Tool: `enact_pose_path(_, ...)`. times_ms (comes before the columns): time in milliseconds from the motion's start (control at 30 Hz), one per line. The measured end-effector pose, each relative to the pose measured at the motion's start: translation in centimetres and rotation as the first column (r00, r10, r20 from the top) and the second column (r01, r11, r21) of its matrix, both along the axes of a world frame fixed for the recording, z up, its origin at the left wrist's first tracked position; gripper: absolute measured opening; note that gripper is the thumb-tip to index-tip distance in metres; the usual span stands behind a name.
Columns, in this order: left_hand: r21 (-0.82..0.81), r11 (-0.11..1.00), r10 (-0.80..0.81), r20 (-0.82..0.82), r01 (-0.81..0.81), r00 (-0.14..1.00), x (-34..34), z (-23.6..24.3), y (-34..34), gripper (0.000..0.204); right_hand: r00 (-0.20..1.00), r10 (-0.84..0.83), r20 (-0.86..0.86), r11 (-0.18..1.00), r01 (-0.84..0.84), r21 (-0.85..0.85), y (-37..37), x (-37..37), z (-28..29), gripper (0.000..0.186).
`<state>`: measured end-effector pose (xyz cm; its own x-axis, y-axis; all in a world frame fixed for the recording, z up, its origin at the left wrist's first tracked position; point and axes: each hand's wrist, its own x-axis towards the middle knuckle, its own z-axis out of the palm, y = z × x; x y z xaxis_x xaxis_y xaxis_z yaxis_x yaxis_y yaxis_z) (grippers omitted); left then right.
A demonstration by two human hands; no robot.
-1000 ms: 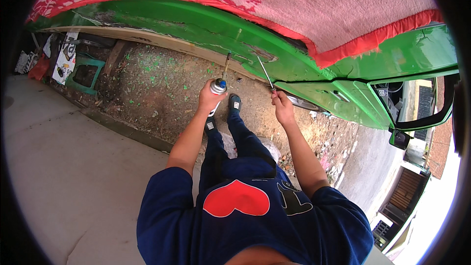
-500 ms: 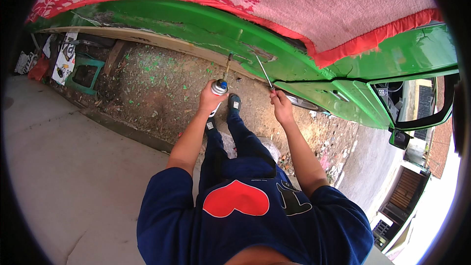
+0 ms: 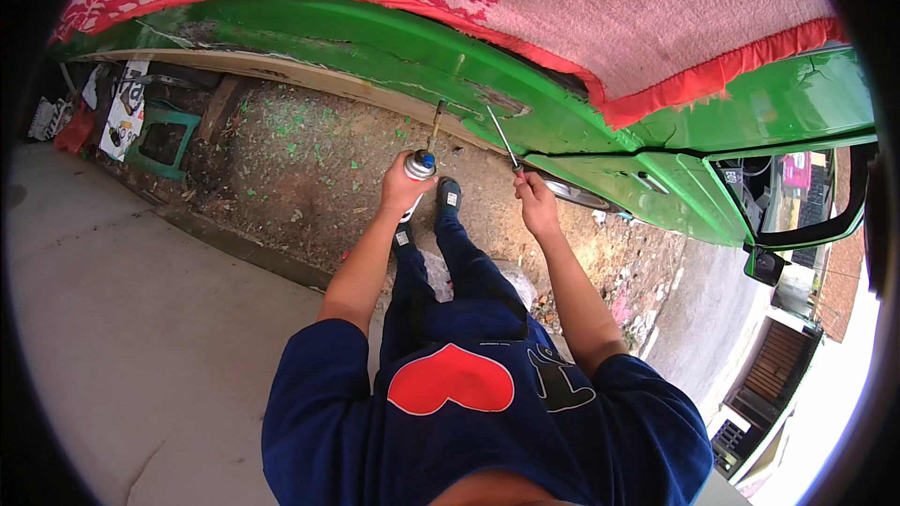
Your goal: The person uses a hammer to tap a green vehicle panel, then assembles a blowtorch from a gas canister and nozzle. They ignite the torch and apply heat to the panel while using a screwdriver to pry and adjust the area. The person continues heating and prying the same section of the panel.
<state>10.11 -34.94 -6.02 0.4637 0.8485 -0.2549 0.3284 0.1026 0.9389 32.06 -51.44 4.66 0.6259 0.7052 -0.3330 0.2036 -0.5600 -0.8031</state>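
My left hand point(image 3: 405, 186) is wrapped round a gas torch point(image 3: 421, 167), a can with a blue knob on top. Its thin nozzle points away from me at the lower edge of a green car panel point(image 3: 375, 47); I see no flame. To the right, my right hand point(image 3: 536, 201) grips the red handle of a screwdriver point(image 3: 504, 141). The long metal shaft reaches up and left, its tip at or just in front of a scraped, brownish patch point(image 3: 497, 99) on the panel. Whether the tip touches is hard to tell.
A red and pink patterned blanket point(image 3: 656, 28) drapes over the car. The open car door point(image 3: 647, 183) stands at the right. A green stool point(image 3: 169, 141) and a white board sit at the far left. Green flakes litter the dirt ground point(image 3: 291, 141) beside a concrete slab point(image 3: 159, 319).
My right hand and the screwdriver have shifted very slightly left. The left hand with the torch stays almost where it was. Something pink now shows through the car door's window.
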Motion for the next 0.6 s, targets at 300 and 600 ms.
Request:
enact_pose_path(300, 0.011, 1.000, 0.006, 0.008, -0.006, 1.000, -0.1, -0.4, -0.2, 0.065, 0.999, 0.009, 0.033, 1.000, -0.009, -0.023, 0.0, 0.1, 0.8, 0.027)
enact_pose_path(600, 0.017, 1.000, 0.006, 0.005, -0.006, 1.000, -0.1, 0.0, 0.0, 0.065, 1.000, 0.012, 0.028, 0.999, -0.011, -0.035, 0.0, 0.0, 1.1, 0.027)
